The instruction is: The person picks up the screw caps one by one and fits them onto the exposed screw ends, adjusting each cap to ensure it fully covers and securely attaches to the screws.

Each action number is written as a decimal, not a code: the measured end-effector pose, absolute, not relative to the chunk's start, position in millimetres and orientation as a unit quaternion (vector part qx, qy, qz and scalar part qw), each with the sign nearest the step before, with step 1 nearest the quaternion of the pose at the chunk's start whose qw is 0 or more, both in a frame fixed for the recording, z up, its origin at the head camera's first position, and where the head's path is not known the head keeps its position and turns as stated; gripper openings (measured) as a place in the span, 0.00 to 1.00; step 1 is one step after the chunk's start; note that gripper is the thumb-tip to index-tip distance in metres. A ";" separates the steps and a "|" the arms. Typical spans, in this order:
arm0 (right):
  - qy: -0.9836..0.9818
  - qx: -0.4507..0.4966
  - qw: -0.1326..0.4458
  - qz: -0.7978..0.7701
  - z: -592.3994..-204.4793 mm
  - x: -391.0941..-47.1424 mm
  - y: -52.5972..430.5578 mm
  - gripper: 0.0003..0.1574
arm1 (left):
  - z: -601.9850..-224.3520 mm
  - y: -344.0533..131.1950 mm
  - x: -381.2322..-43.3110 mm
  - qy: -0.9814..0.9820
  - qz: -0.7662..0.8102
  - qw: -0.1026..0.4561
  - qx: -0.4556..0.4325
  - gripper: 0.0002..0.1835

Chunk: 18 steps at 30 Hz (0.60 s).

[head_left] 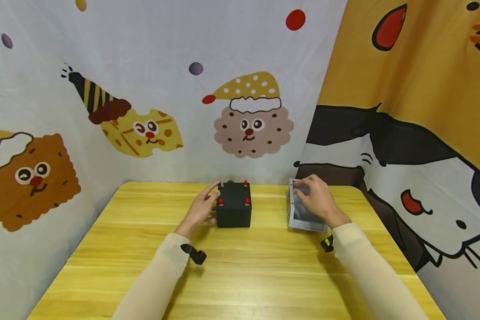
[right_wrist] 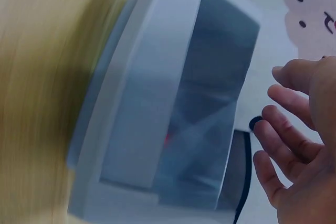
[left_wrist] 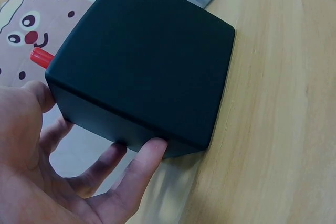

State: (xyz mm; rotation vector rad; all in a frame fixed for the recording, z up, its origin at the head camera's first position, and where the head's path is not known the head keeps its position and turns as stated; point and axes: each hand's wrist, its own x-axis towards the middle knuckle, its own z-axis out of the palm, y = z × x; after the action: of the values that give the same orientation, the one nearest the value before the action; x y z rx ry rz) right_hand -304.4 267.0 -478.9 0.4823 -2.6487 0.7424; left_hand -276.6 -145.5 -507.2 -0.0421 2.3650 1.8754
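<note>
A black box stands on the table, with short posts at its top corners. Red caps cover several of these posts, while the back left one looks bare and silvery. My left hand lies along the box's left side. In the left wrist view its fingertips touch that side, fingers spread and fairly straight. To the right stands a grey plastic case with a dark, glossy upper face. My right hand hovers over the case with loosely bent fingers, apart from it in the right wrist view and holding nothing.
The wooden table reaches back to a cloth backdrop printed with cartoon figures. More printed cloth hangs along the right side. The black box and the case stand apart near the table's back edge.
</note>
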 end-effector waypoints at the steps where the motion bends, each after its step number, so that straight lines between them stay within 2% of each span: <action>1: -0.937 0.166 0.169 0.257 -479.2 -305.3 269.3 0.16 | -507.1 -145.3 -276.5 0.782 0.621 0.061 -0.014 0.28; 12: -0.958 0.154 0.175 0.164 -486.6 -316.4 286.2 0.15 | -506.8 -145.4 -275.3 0.780 0.623 0.059 -0.017 0.28; 18: -0.969 0.131 0.140 0.155 -490.8 -321.0 295.7 0.17 | -506.5 -145.8 -275.2 0.777 0.626 0.062 -0.013 0.28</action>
State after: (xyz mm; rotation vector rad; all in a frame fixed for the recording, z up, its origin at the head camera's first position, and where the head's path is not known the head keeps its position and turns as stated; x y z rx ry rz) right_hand -321.0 295.7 -490.8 0.3791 -2.7998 0.4468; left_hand -275.2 -145.8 -506.5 -0.0403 2.3507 1.8918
